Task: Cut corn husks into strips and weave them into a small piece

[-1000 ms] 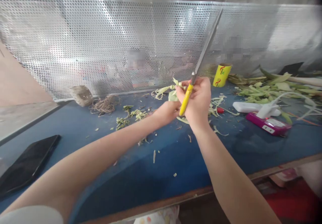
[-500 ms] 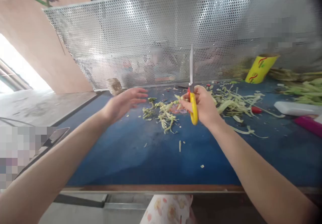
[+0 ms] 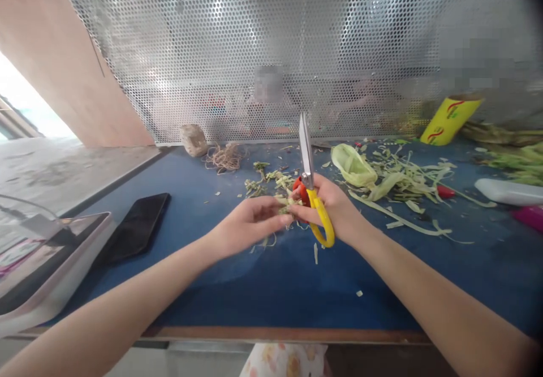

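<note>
In my right hand [image 3: 337,202] is a pair of scissors [image 3: 309,165] with red and yellow handles, its blades pointing up and nearly closed. The fingertips of my left hand [image 3: 244,224] are pinched on a small pale-green knotted piece of husk [image 3: 285,209], partly hidden by the fingers. My right fingertips meet it from the other side. Just behind the hands lie several more knotted husk pieces [image 3: 257,187]. To the right, a cupped green husk [image 3: 354,165] rests beside a heap of husk strips [image 3: 403,173].
A black phone [image 3: 138,227] and a pale-rimmed tray [image 3: 91,264] lie at left. Near the perforated metal screen [image 3: 190,55] are a stone-like lump [image 3: 194,141] and tangled brown fibres [image 3: 224,157]. A yellow tube [image 3: 452,118] and a white-handled object [image 3: 507,191] are at right.
My left hand has come right and down, from open in the air to pinching the knotted husk piece. My right hand has lowered with the scissors. The view has shifted slightly.
</note>
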Action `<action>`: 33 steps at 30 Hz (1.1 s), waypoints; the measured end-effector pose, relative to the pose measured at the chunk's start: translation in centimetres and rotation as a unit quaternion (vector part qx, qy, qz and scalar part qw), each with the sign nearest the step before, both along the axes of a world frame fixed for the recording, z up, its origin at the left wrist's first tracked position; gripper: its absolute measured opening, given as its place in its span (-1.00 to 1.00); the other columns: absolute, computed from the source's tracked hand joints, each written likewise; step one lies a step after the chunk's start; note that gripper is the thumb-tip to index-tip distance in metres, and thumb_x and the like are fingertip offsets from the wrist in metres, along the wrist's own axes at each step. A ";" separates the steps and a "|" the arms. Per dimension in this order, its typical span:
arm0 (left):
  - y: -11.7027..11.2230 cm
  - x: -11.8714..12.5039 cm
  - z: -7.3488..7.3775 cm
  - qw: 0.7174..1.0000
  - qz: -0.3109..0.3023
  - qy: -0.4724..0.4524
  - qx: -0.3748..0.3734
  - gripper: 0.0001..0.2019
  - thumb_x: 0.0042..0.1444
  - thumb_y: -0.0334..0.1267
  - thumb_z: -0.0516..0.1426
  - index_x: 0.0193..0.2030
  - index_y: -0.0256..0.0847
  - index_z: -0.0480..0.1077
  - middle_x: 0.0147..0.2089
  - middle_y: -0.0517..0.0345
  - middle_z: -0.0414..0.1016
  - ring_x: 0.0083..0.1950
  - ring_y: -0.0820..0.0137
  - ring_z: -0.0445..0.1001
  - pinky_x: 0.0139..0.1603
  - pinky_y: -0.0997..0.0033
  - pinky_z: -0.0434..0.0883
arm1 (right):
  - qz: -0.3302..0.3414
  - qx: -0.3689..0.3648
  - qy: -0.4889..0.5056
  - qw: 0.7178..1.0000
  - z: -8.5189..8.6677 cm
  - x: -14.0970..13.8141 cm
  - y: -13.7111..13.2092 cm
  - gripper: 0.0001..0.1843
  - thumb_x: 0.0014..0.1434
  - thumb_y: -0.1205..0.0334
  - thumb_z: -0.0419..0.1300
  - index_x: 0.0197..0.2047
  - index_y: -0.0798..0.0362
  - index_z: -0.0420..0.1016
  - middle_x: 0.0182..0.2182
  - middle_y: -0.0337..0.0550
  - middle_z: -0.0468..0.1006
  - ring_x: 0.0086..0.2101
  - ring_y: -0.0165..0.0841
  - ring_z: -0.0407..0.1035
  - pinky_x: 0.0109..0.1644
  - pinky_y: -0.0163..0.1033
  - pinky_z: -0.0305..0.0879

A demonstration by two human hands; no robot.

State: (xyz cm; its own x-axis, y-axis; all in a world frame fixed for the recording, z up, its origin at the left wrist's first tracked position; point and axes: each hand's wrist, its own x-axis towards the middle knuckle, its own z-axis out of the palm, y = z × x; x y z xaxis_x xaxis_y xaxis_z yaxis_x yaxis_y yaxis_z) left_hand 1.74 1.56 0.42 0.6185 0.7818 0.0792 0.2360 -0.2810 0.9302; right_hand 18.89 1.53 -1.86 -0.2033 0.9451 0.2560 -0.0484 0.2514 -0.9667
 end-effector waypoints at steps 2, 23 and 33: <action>-0.1 0.0 -0.5 1.000 0.000 0.021 -0.002 -0.77 0.03 -0.22 0.11 -0.22 -0.32 0.39 -0.26 0.07 0.52 -0.20 0.34 0.47 -0.12 0.30 0.40 | 0.004 -0.006 -0.003 1.000 0.2 -0.1 -0.3 -0.65 -0.21 0.32 0.29 -0.35 0.01 0.22 -0.47 -0.33 0.39 -0.51 -0.47 0.35 -0.46 -0.34 0.36; -1.3 -0.7 -0.9 0.994 0.040 0.099 0.023 -0.71 0.08 -0.10 0.04 -0.37 -0.25 0.48 -0.35 0.12 0.55 -0.27 0.33 0.49 -0.20 0.39 0.41 | -0.044 -0.039 -0.043 0.997 1.6 -0.8 -0.3 -0.71 -0.30 0.37 0.25 -0.49 0.01 0.20 -0.59 -0.35 0.41 -0.56 -0.44 0.36 -0.41 -0.26 0.38; -0.5 -1.2 -1.1 0.963 0.162 0.047 0.211 -0.66 0.02 -0.25 0.13 -0.02 -0.19 0.33 -0.27 0.15 0.54 -0.22 0.40 0.49 -0.16 0.43 0.43 | -0.065 -0.104 0.029 0.992 1.6 -0.7 0.1 -0.67 -0.26 0.46 0.20 -0.43 0.01 0.15 -0.62 -0.43 0.36 -0.65 -0.51 0.26 -0.59 -0.35 0.25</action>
State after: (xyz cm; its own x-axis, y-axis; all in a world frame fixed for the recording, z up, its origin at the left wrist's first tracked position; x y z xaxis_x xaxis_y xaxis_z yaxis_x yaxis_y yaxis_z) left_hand 0.58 1.06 -0.71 0.3680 0.8450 0.3880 0.4522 -0.5273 0.7194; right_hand 18.17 1.60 -0.22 -0.0660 0.9960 0.0595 -0.0859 0.0538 -0.9948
